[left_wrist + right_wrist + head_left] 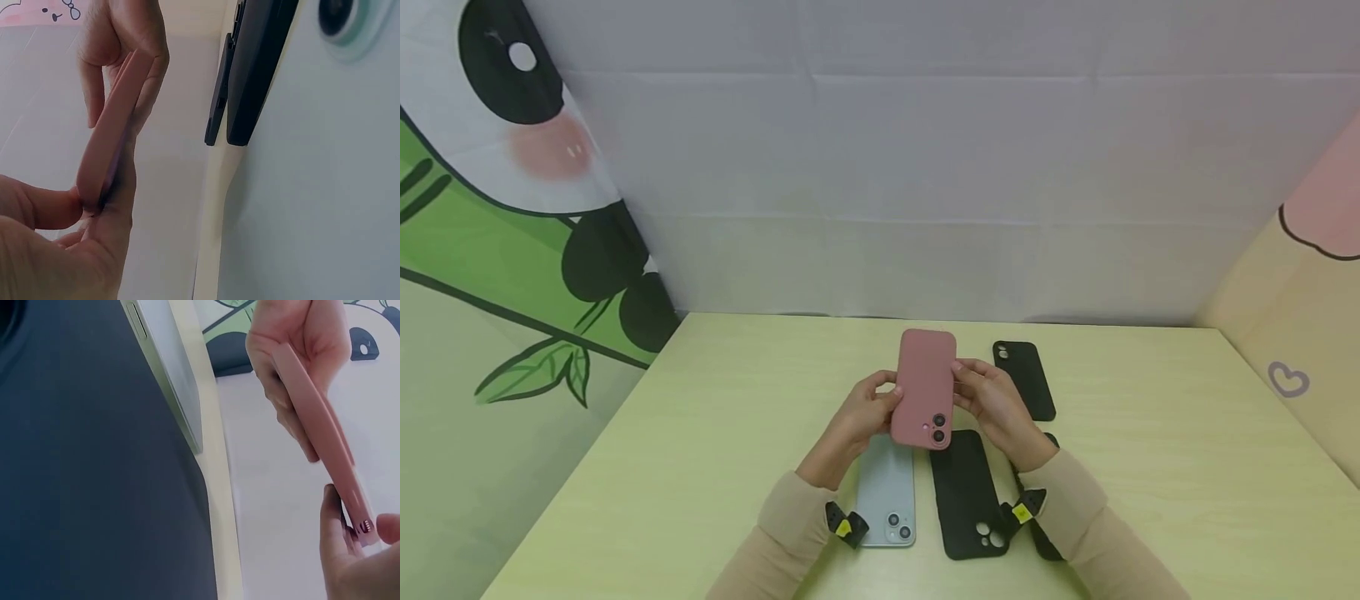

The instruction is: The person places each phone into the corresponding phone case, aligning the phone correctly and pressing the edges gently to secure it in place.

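Note:
A phone in a pink case (925, 383) is held up above the table, its back towards the head camera and its two lenses at the lower end. My left hand (859, 417) grips its left edge, thumb on the back and fingers behind. On the opposite edge, my right hand (996, 408) pinches it between thumb and fingers. The side wrist views show the pink phone (112, 125) nearly edge-on, with both hands on it. Beneath the hands lie a pale blue phone (883, 492) and a black phone case (964, 492) with camera cutouts.
Another black case (1025, 379) lies farther back, right of the right hand. A third black item (1047, 537) is partly hidden under the right wrist. The pale yellow table (737, 433) meets a white cloth backdrop (887, 167), with printed panels at both sides.

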The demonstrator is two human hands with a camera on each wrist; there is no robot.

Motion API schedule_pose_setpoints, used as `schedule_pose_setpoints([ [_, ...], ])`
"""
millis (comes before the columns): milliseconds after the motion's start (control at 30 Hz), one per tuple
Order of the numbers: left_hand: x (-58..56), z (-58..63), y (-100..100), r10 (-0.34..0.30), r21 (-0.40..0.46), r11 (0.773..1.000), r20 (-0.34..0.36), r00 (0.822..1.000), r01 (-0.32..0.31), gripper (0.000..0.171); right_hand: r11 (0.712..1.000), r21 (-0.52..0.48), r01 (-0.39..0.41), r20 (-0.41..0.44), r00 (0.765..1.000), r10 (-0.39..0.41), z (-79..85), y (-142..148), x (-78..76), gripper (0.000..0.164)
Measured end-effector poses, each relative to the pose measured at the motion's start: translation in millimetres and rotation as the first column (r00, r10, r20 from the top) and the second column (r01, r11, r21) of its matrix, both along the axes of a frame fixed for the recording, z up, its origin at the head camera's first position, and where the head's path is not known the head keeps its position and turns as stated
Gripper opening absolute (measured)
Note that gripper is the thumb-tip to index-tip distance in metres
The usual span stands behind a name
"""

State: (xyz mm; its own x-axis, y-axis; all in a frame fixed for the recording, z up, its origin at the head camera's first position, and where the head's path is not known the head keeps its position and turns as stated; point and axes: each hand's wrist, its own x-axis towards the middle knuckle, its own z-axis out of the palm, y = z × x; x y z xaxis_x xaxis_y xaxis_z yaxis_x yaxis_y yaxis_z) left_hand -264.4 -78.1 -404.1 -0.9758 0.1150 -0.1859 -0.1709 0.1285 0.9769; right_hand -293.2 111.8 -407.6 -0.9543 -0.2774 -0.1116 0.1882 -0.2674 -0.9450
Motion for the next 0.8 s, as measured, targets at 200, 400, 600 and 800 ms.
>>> schedule_pose_setpoints([
  [200,1.7,-0.1,-1.8,-0.050,-0.047,0.998,0.006,0.999,0.050,0.027,0.999,0.010,-0.030,-0.015,0.999,0.030,0.4,6.0,-4.7,0.018],
  [400,1.5,-0.3,-4.7,-0.083,-0.073,0.994,0.028,0.996,0.085,0.030,0.999,0.024,-0.030,-0.016,0.999,0.030,-0.7,8.0,-5.7,0.017],
  [600,0.7,-0.2,-7.2,-0.095,-0.076,0.992,0.021,0.995,0.097,0.037,0.998,0.055,0.034,-0.003,0.999,-0.034,-1.0,4.5,-3.3,0.022],
  [800,1.5,-1.5,-10.2,-0.114,-0.029,0.993,0.026,0.993,0.114,0.038,0.994,0.018,0.108,0.022,0.994,-0.108,-0.2,3.1,0.4,0.018],
])
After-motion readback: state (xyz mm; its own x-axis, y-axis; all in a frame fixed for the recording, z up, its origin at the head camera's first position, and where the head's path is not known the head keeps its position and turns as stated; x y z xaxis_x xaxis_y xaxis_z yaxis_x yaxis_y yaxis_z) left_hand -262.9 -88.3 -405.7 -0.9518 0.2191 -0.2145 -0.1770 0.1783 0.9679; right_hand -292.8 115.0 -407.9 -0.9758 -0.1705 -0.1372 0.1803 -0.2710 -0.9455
